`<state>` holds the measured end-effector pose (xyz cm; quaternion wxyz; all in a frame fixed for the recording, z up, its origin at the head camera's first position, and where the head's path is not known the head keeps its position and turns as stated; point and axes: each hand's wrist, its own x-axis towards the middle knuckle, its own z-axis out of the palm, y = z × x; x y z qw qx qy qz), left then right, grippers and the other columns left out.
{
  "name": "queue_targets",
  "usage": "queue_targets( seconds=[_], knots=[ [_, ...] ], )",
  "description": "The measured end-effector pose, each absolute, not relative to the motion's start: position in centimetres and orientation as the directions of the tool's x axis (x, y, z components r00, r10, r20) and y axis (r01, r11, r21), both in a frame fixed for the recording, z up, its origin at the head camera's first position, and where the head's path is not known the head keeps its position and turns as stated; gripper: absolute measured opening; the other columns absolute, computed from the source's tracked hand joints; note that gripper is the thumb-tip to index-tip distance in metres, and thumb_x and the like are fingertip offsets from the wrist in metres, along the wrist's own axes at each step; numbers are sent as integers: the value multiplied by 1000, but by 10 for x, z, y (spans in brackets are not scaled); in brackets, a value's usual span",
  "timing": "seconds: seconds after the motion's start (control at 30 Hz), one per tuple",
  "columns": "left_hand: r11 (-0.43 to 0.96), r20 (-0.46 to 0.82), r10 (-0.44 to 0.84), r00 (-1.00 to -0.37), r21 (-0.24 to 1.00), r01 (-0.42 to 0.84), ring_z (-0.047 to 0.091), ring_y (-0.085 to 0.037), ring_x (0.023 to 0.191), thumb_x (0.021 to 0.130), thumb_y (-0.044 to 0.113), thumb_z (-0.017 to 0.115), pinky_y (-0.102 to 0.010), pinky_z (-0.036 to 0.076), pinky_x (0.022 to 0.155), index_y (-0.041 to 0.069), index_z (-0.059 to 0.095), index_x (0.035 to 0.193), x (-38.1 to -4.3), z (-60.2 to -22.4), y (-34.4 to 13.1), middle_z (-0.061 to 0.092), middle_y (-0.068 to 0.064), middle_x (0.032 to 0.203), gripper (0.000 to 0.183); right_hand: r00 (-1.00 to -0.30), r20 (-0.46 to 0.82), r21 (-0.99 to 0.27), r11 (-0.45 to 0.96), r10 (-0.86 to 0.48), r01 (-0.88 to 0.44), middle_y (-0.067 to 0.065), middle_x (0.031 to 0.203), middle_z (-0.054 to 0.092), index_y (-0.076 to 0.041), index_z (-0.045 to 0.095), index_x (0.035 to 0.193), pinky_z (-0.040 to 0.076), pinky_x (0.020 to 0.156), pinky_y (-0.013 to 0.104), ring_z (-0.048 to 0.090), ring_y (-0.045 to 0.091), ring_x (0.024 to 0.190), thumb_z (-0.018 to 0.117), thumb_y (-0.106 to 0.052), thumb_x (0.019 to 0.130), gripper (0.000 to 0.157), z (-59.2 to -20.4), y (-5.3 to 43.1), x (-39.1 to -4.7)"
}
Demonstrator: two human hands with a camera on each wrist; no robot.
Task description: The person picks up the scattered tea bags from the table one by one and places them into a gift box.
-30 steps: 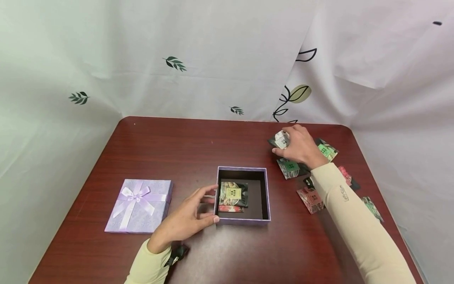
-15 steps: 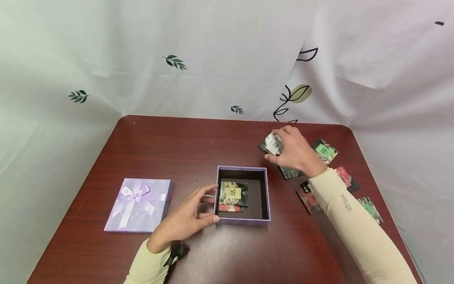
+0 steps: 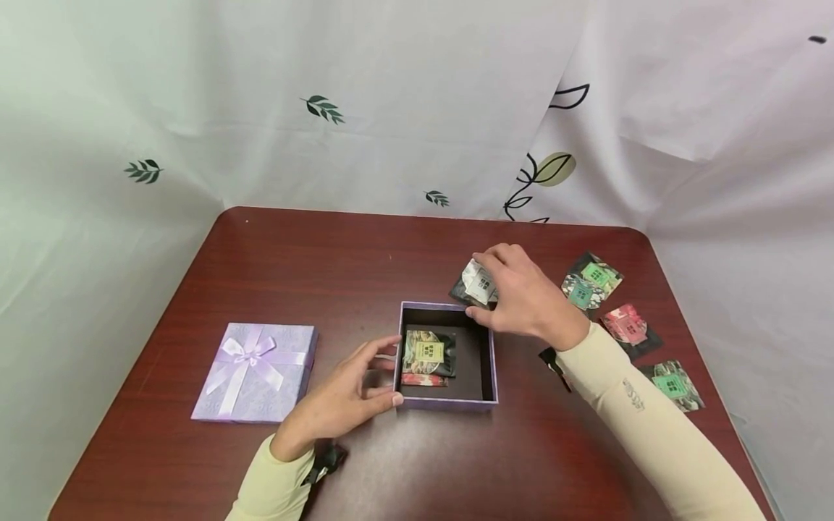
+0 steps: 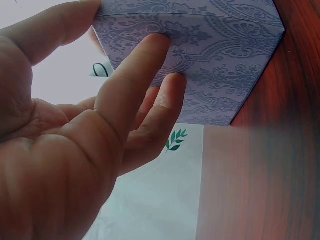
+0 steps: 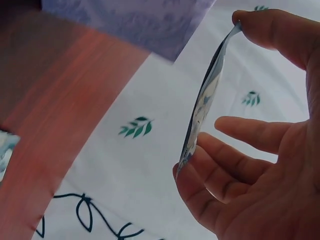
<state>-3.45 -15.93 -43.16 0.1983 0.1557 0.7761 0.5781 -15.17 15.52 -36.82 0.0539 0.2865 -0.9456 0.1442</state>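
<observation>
My right hand (image 3: pixel 524 300) pinches a tea sachet (image 3: pixel 478 284) with a white label and dark edges, close over the back right corner of a purple box (image 3: pixel 456 407). In the right wrist view the sachet (image 5: pixel 207 97) stands edge-on between thumb and curled fingertips. My left hand (image 3: pixel 342 398) rests against the box's left wall, thumb at the front corner, fingers spread. Fingertips touch the patterned outer wall (image 4: pixel 220 65) in the left wrist view. Inside the open box, at its left, a sachet with a yellow label (image 3: pixel 430 352) overlaps a red one (image 3: pixel 423 380).
A purple lid (image 3: pixel 257 373) with a ribbon bow lies left of the box. Several sachets lie at the right of the table, among them a green-labelled one (image 3: pixel 596 275), a red one (image 3: pixel 628 325) and another green one (image 3: pixel 671 383). Part of that area is hidden under my right forearm.
My right hand has carried the white-labelled sachet left and nearer, from the back right of the table to the box's back right corner. My left hand has stayed against the box.
</observation>
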Motion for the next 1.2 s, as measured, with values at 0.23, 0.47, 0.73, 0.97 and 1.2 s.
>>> queue_targets(
  seconds=[0.23, 0.47, 0.73, 0.97, 1.2],
  knots=[
    [287, -132, 472, -872, 958, 10, 57, -39, 136, 92, 10, 82, -26, 63, 98, 12, 35, 163, -35, -430, -160, 46, -19, 155, 85, -763, 213, -205, 736, -610, -645, 17, 131, 60, 3, 59, 144, 59, 97, 45, 55, 33, 117, 91, -42, 77, 87, -371, 141, -133],
    [290, -110, 480, -870, 956, 39, 57, -42, 135, 93, 13, 82, -27, 63, 98, 10, 35, 163, -36, -431, -161, 46, -24, 153, 84, -701, 214, -151, 686, -680, -712, 15, 132, 60, 1, 60, 144, 60, 91, 40, 58, 29, 113, 92, -44, 77, 87, -376, 128, -117],
    [273, -100, 490, -866, 961, 43, 57, -42, 136, 94, 14, 82, -26, 63, 98, 9, 36, 162, -37, -432, -162, 47, -24, 153, 82, -591, 218, -139, 575, -776, -806, 11, 133, 60, -1, 62, 142, 60, 96, 40, 58, 25, 118, 91, -41, 77, 82, -387, 113, -101],
    [272, -106, 482, -870, 962, 33, 57, -41, 136, 94, 14, 82, -26, 63, 98, 13, 37, 162, -36, -433, -162, 48, -22, 153, 81, -562, 181, -146, 543, -807, -827, 9, 133, 60, -1, 60, 143, 59, 102, 39, 58, 24, 120, 92, -43, 77, 84, -397, 104, -96],
    [248, -96, 489, -867, 968, 33, 56, -43, 138, 94, 12, 81, -26, 62, 99, 14, 37, 162, -35, -434, -163, 46, -24, 154, 81, -558, 120, -162, 538, -821, -827, 8, 135, 59, -3, 60, 144, 58, 106, 36, 57, 22, 124, 91, -44, 79, 83, -406, 97, -95]
  ],
)
